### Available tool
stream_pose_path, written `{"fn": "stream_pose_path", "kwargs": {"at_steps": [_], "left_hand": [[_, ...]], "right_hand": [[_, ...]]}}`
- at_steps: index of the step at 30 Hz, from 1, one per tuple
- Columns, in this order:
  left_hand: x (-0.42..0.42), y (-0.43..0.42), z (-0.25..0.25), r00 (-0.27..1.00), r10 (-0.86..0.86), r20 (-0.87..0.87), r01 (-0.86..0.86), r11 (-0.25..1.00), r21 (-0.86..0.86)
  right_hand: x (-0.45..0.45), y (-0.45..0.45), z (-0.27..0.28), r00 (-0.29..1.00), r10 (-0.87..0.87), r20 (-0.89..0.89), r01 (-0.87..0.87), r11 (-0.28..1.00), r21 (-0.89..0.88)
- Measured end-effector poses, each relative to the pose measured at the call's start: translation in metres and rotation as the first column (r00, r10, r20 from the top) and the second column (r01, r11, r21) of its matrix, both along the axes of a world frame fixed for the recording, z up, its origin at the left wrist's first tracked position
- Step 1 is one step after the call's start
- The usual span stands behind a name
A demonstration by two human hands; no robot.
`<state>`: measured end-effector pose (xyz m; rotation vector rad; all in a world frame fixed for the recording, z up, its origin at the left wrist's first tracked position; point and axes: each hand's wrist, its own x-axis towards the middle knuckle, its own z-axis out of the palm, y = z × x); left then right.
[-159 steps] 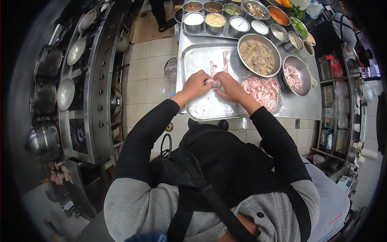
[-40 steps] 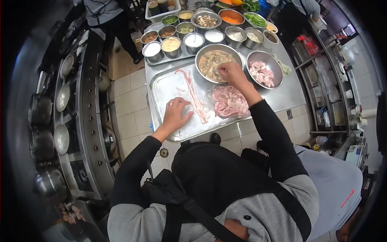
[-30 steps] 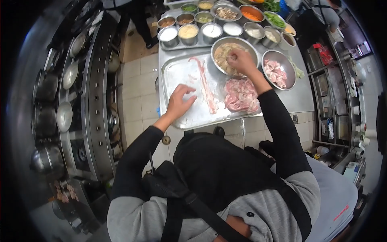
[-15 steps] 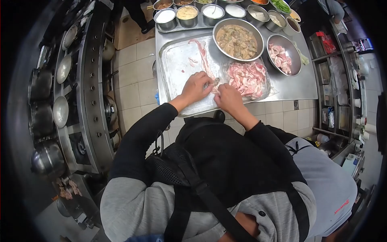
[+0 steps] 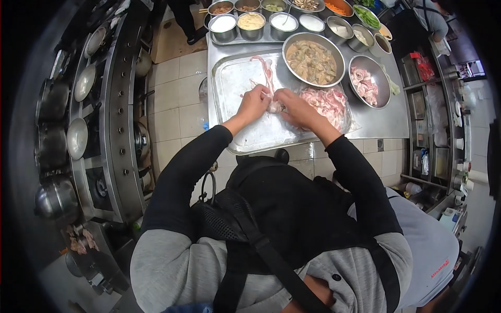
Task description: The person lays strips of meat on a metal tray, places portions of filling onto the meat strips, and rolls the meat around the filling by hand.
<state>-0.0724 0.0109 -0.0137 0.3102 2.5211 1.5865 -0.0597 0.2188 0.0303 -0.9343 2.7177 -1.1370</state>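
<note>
On the metal tray (image 5: pixel 235 112), a long thin strip of pink, fatty meat (image 5: pixel 268 74) runs away from me. My left hand (image 5: pixel 254 104) is closed on its near end, thumb and fingers pinched together. From the other side my right hand (image 5: pixel 294 108) bends its fingers around the same end, where a greyish lump (image 5: pixel 274 106) shows between the hands. Right of them lies a clear bag of sliced meat (image 5: pixel 329 106), partly behind my right hand. Beyond it stands a steel bowl (image 5: pixel 285 58) of greyish-brown chunks in sauce.
A second steel bowl (image 5: pixel 384 97) at the right holds rolled meat pieces. Several metal tubs of white powder, yellow paste and cut vegetables line the table's far side. A stove (image 5: pixel 112 130) runs along the left. Another person in a grey top (image 5: pixel 417 245) is close at my right.
My right hand has moved forward and closer to my left at the meat strip's end. The whole view has shifted slightly, with the table lower and farther right.
</note>
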Motion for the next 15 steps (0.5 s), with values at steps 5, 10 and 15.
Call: {"fn": "stream_pose_path", "kwargs": {"at_steps": [5,10,15], "left_hand": [[0.014,-0.009,0.003,0.928,-0.171,-0.332,0.191,0.981,0.028],[0.015,-0.011,0.013,0.992,-0.103,-0.072,0.112,0.986,0.127],[0.057,-0.031,0.022,0.946,-0.227,0.230,0.228,0.973,0.022]], "right_hand": [[-0.013,-0.009,-0.018,0.997,-0.016,0.073,0.021,0.998,-0.067],[-0.008,-0.011,-0.010,0.914,-0.113,0.390,0.189,0.968,-0.162],[0.030,-0.012,-0.010,0.918,-0.009,0.397,0.074,0.986,-0.147]]}}
